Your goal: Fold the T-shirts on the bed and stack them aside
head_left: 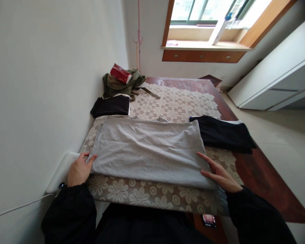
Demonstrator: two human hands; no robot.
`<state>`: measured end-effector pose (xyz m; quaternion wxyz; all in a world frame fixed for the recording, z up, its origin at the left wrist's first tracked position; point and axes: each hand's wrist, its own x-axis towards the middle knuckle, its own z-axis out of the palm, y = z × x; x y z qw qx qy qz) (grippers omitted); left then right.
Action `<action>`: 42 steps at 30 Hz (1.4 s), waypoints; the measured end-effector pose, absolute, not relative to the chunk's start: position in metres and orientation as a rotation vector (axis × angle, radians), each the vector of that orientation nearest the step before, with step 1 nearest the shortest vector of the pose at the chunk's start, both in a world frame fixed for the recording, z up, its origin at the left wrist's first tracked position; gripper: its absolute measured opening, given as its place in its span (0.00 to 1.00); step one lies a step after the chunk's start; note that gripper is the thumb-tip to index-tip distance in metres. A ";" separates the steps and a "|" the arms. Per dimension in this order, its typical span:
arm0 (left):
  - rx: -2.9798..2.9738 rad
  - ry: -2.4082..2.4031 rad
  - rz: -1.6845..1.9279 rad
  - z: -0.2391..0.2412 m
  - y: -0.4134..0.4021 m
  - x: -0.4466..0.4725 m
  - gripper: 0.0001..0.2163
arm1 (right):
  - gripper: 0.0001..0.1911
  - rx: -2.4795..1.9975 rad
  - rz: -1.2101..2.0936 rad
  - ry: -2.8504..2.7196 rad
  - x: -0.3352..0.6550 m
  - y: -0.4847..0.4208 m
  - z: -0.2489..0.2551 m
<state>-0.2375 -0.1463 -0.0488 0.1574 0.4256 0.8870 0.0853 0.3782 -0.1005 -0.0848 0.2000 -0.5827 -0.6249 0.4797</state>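
Note:
A light grey shirt [147,149], folded into a wide rectangle with a few creases, lies flat across the near part of the table. Some more of its cloth pokes out beyond the far edge. My left hand [79,169] is at its left near corner, thumb and forefinger apart, thumb touching the cloth; the other fingers are partly hidden. On the right end rests my right hand [220,174], fingers stretched out and thumb spread, touching the fabric. Both hands are open.
A floral lace cloth [165,203] covers the wooden table [274,189]. Folded black clothes [223,134] lie right, another black folded garment [111,105] left by the wall. Behind it sits a green backpack [114,86] under a red packet [120,73]. A phone [208,221] lies below the near edge.

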 end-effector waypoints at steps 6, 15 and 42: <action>1.253 2.526 0.270 -0.052 -0.152 -0.244 0.24 | 0.51 -1.621 1.407 -1.645 0.379 -0.120 -0.078; 1.836 2.406 0.651 -0.045 -0.173 -0.209 0.26 | 0.36 -1.788 0.604 -2.047 0.375 -0.150 -0.066; 1.801 2.308 0.403 -0.030 0.026 -0.203 0.24 | 0.29 -1.993 -0.212 -2.144 0.291 0.067 -0.050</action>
